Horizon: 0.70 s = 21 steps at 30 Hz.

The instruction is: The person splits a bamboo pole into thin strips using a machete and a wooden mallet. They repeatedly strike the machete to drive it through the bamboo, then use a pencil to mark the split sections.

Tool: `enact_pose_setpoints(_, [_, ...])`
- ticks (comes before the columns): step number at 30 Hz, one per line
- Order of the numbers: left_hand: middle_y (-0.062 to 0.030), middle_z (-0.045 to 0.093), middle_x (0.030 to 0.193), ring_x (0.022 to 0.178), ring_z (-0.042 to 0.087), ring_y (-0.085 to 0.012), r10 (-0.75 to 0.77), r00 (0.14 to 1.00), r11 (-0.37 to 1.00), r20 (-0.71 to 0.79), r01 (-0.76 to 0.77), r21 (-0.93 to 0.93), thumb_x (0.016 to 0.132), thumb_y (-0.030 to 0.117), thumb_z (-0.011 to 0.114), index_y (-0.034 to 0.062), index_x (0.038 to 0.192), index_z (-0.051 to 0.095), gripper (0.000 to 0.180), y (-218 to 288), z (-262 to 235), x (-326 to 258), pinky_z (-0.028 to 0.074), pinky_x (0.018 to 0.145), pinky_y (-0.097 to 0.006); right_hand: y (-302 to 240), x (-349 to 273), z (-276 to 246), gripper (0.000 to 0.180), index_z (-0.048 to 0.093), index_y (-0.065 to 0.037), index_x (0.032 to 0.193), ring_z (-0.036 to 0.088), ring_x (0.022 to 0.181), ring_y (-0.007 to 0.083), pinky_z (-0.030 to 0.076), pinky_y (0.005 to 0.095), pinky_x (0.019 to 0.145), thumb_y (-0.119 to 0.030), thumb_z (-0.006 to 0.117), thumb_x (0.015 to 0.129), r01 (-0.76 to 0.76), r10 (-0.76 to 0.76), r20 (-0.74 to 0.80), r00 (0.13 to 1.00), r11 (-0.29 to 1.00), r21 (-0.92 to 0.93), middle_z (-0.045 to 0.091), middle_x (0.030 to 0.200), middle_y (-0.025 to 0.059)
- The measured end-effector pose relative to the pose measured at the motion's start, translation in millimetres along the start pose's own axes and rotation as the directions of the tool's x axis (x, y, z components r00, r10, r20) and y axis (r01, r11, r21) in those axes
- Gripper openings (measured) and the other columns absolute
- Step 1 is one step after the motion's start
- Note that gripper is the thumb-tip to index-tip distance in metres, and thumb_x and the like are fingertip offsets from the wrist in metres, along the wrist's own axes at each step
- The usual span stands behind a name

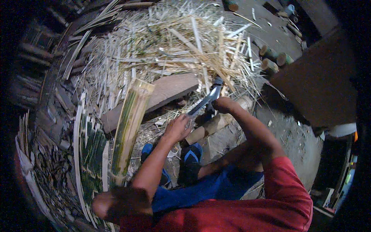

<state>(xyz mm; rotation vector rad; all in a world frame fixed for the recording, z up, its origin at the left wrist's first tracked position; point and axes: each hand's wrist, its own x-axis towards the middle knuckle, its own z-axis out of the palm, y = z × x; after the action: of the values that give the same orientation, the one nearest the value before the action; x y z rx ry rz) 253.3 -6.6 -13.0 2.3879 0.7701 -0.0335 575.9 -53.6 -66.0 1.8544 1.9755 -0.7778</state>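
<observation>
A long, curved, shiny blade, which looks like a machete [203, 102], slants between my hands. My left hand [178, 127] is closed at its near end. My right hand [225, 104] is closed beside the far part of the blade; what its fingers hold is hidden. Beneath my hands lies a pale round log or bamboo section [208, 127]. To the left leans a wide split bamboo piece [131, 127], green with a pale edge. Beyond my hands is a thick wooden plank [174, 89].
A large heap of bamboo shavings and strips [154, 50] spreads ahead. Green split bamboo [92, 154] stands at the left. Several cut bamboo sections [284, 59] lie at the far right, near a large brown panel [317, 77]. My sandalled feet [191, 153] are close below the log.
</observation>
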Motion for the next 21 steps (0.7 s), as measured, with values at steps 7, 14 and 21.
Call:
enact_pose_setpoints(7, [-0.0192,0.057,0.133,0.119,0.058,-0.0394,-0.018,0.999,0.982,-0.033,0.011,-0.19,0.09,0.023,0.063,0.0134,0.136,0.056,0.047,-15.0,33.3,-42.6,0.048,0.1,-0.046,-17.0,-12.8,-3.0,0.028,0.068,-0.01,0.114,0.072,0.091,0.0358,0.059,0.047,0.078,-0.017,0.06,0.088,-0.149,0.205,-0.316,0.926,0.97,0.192,0.073,0.099,0.0161])
enact_pose_setpoints(14, [-0.017,0.066,0.121,0.11,0.064,-0.0382,-0.244,0.95,0.968,-0.194,0.225,-0.114,0.091,0.022,0.062,0.0146,0.127,0.064,0.037,-52.0,-0.6,-95.4,0.052,0.094,-0.045,-132.4,68.2,56.7,0.025,0.071,-0.012,0.107,0.07,0.101,0.0329,0.058,0.0483,0.082,-0.022,0.061,0.086,0.214,-0.214,-0.015,0.977,0.976,0.043,0.072,0.106,0.014])
enact_pose_setpoints(21, [-0.018,0.071,0.11,0.104,0.068,-0.0351,-0.34,0.864,0.932,-0.371,0.259,-0.253,0.092,0.015,0.062,0.0079,0.113,0.07,0.024,-59.1,-48.0,-140.4,0.053,0.091,-0.042,-170.7,78.1,86.1,0.038,0.06,-0.022,0.127,0.054,0.12,0.0299,0.045,0.0483,0.095,-0.026,0.059,0.089,0.231,-0.301,-0.318,0.899,0.943,-0.24,0.06,0.12,0.0111])
